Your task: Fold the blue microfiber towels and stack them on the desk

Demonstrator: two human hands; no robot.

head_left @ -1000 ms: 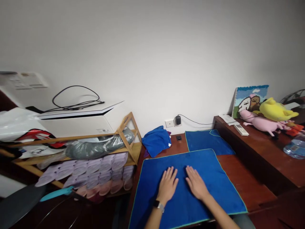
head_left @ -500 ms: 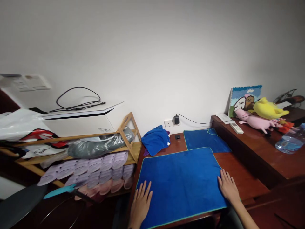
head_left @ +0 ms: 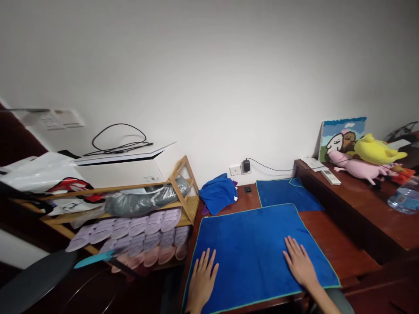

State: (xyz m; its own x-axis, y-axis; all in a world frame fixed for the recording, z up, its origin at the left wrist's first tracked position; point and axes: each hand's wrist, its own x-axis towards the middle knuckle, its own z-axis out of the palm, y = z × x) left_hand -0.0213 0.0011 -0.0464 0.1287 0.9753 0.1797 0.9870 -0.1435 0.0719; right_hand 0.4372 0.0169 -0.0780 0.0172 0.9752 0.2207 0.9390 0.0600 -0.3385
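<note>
A blue cloth (head_left: 252, 248) with a green stitched edge lies spread flat on the brown wooden desk (head_left: 340, 240). On its left part rests my left hand (head_left: 202, 277), palm down with fingers spread. My right hand (head_left: 299, 264) lies flat on the right part of the same cloth, its fingers stretched out. Neither hand grips anything. Behind the cloth is a second blue cloth (head_left: 281, 194), flat with one corner folded over. A crumpled blue cloth (head_left: 218, 194) sits at the back left, with a bit of purple fabric showing under it.
Left of the desk stands a wooden rack (head_left: 190, 213) with rows of slippers (head_left: 153, 222) and a white box (head_left: 121, 172) on top. A raised ledge on the right carries a remote control (head_left: 330, 177), plush toys (head_left: 376, 150) and a water bottle (head_left: 404, 198). A charger (head_left: 246, 165) is plugged into the wall.
My right hand has moved left from the cloth's right edge onto its surface. My left hand stays near the left edge. The whole view has shifted slightly.
</note>
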